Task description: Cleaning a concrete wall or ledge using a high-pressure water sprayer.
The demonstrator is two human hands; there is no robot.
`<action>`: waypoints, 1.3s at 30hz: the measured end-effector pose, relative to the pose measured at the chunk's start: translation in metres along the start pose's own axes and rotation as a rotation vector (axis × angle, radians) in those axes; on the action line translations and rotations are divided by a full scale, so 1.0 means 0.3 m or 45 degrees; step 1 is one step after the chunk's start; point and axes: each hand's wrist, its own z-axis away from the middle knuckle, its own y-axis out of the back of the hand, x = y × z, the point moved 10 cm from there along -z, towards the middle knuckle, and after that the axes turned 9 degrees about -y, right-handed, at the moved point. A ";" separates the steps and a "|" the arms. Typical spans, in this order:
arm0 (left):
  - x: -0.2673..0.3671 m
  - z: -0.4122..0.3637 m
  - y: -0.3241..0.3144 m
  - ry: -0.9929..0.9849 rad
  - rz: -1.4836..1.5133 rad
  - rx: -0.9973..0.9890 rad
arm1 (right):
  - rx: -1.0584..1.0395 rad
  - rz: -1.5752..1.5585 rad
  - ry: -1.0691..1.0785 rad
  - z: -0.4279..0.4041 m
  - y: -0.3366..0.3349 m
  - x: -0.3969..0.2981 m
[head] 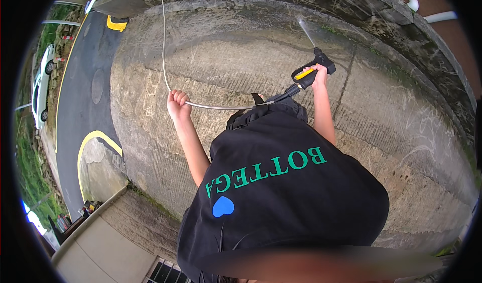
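My right hand (pixel 319 76) grips the handle of a black pressure washer gun (pixel 307 80) with a yellow trigger (pixel 304 73). A narrow jet of water (pixel 306 32) leaves its nozzle towards the concrete at the foot of the wall. From the base of the handle a pale hose (pixel 222 107) runs across in front of my body to my left hand (pixel 178 103), whose fingers are closed around it. Beyond that hand the hose continues up and out of the top of the view. Most of the trigger side is covered by my fingers.
Ribbed, stained concrete (pixel 211 61) slopes around my feet. A low, dirty concrete wall (pixel 399 23) curves along the far and right sides, with white pipes (pixel 440 17) behind it. At left runs an asphalt road (pixel 88 79) with yellow edge lines; a white car (pixel 42 87) stands beyond.
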 end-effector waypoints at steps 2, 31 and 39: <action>-0.006 -0.001 -0.007 0.010 -0.004 -0.016 | 0.008 0.085 -0.004 -0.023 0.013 0.003; 0.015 -0.010 0.016 -0.004 0.050 -0.015 | -0.009 -0.014 0.016 -0.031 -0.024 -0.005; 0.011 -0.010 0.019 -0.023 0.029 0.017 | 0.008 -0.037 0.062 0.019 -0.029 -0.027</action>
